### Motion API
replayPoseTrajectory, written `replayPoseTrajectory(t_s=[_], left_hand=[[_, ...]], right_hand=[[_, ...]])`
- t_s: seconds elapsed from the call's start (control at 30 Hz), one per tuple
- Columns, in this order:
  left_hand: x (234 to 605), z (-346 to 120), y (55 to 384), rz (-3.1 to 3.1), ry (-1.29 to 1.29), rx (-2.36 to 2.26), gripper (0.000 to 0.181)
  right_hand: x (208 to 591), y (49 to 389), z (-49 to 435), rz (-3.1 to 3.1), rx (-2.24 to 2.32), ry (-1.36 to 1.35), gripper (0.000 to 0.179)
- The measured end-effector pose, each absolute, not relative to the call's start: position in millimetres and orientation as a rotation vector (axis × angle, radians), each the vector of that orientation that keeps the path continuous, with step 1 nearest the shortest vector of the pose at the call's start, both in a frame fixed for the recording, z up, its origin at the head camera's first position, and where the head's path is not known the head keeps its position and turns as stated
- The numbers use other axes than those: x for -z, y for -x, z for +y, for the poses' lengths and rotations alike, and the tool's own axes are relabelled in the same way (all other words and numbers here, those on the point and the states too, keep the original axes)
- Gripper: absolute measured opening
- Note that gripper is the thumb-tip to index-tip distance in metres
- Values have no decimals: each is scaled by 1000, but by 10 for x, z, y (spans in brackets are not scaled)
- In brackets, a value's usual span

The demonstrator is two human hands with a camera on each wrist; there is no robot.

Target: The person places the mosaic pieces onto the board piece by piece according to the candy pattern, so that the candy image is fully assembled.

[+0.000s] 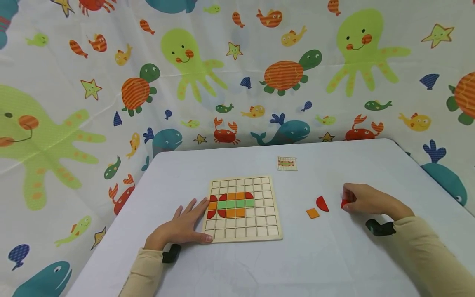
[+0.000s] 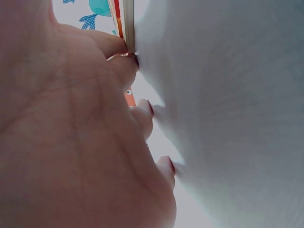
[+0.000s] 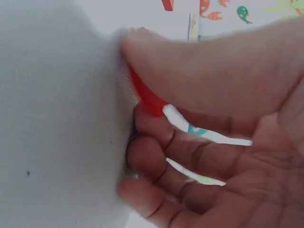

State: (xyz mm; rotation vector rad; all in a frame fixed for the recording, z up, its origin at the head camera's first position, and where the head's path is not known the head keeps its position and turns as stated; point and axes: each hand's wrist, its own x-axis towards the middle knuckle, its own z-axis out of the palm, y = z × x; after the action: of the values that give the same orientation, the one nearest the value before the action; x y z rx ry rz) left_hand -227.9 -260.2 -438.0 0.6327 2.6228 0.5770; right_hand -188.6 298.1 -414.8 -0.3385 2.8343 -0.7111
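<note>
A wooden grid board point(image 1: 259, 231) lies on the white table, with red, orange and green tiles set in some of its squares. At its left edge rests my left hand point(image 1: 182, 227), fingers spread and straight; the left wrist view shows its palm point(image 2: 80, 133) and fingertips on the table. To the right, my right hand point(image 1: 365, 201) pinches a red tile point(image 3: 149, 97) between thumb and fingers at the tabletop. The hand covers most of that tile. Between board and right hand lie a red rounded tile point(image 1: 322, 203) and an orange square tile point(image 1: 313, 213).
Behind the board lies a small pattern card point(image 1: 287, 163) showing a similar coloured figure on a grid. A curtain point(image 1: 237, 74) printed with sea animals hangs behind the table point(image 1: 259, 272). Each wrist wears a dark strap.
</note>
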Motion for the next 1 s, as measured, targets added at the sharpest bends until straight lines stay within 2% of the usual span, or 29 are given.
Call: replayPoseTrajectory(t_s=[0.4,1.0], left_hand=[[4360,-2582,2255,2627,-617,-579,122],[4367,-2580,2258,2638,-617,-569,122]], right_hand=[[4150,2035,2697,3077,893,290,8],[4090,2223,2140,2948,1178,262,11]])
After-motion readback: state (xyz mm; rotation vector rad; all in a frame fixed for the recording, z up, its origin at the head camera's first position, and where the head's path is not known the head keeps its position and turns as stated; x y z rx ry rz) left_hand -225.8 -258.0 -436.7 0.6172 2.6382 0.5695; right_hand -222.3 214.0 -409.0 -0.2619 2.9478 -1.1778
